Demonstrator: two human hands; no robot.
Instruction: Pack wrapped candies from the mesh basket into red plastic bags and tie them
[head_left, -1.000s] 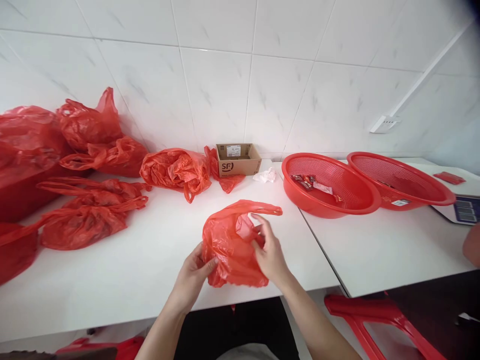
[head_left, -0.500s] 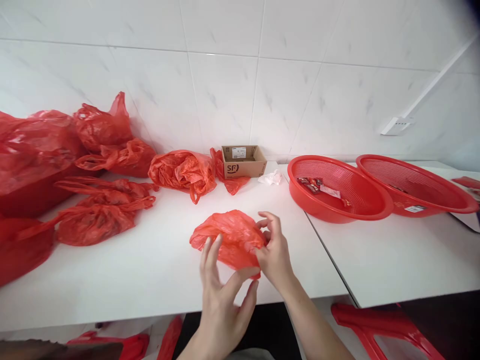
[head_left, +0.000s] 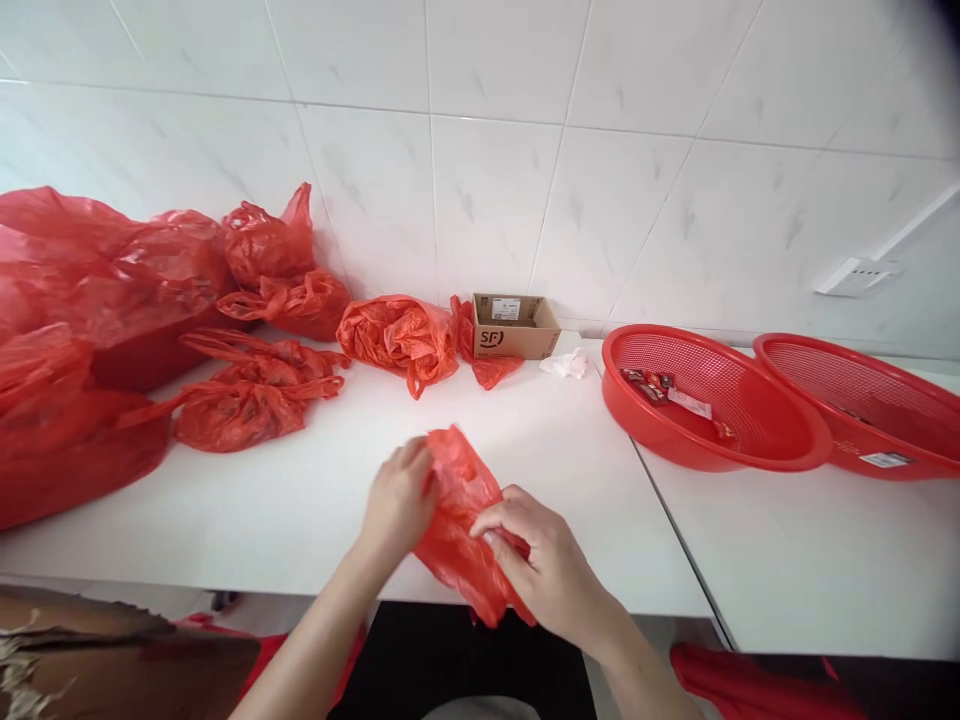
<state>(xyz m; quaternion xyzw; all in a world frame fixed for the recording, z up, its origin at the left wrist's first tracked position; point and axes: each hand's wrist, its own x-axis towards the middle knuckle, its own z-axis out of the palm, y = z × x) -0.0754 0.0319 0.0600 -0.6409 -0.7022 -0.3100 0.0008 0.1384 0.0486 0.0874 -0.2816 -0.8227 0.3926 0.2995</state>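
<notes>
A thin red plastic bag (head_left: 461,490) is stretched between my two hands over the front edge of the white table (head_left: 300,520). My left hand (head_left: 401,495) is closed on the bag's left side, its fingertips partly hidden and slightly blurred. On the other side, my right hand (head_left: 536,560) pinches the bag between thumb and fingers. The bag's lower end hangs past the table edge towards my lap. Whether anything lies inside it, I cannot tell.
Filled red bags (head_left: 247,400) crowd the left side. Along the wall stand a crumpled red bag (head_left: 397,340), a small cardboard box (head_left: 517,343) and white tissue (head_left: 566,364). Two red baskets (head_left: 712,460) (head_left: 900,455) sit at right, the nearer holding small packets. A torn carton (head_left: 127,660) is below left.
My left hand has gone from spread fingers in front of the bag to gripping its left side. The bag now hangs longer and closer to me. The view has shifted left.
</notes>
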